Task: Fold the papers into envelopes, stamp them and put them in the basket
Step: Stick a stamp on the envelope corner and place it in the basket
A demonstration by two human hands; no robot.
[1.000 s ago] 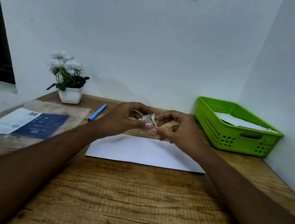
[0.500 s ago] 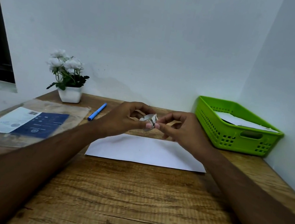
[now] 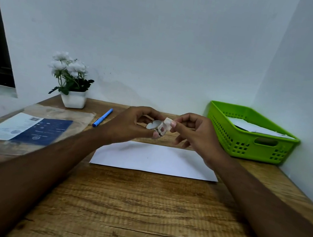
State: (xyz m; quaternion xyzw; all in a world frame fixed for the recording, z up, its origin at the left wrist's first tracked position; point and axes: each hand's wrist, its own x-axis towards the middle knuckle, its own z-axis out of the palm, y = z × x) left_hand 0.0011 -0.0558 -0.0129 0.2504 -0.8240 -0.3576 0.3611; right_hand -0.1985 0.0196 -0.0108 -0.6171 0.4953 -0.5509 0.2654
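A white folded paper envelope point(image 3: 154, 159) lies flat on the wooden desk point(image 3: 138, 212) in front of me. Both hands hover just above its far edge. My left hand point(image 3: 130, 124) grips a small strip of stamps point(image 3: 155, 127) between thumb and fingers. My right hand point(image 3: 192, 132) pinches the pale end piece point(image 3: 168, 124) of that strip with thumb and forefinger. The green basket point(image 3: 247, 149) stands at the right against the wall, with white paper point(image 3: 251, 126) inside it.
A blue pen point(image 3: 102, 117) lies left of my hands. A white pot of white flowers point(image 3: 70, 80) stands at the back left. A clear plastic sleeve with a blue and white card point(image 3: 27, 127) covers the desk's left side. Walls close the back and right.
My right hand has drawn the pale end of the strip a little to the right, away from my left hand. The envelope has not moved.
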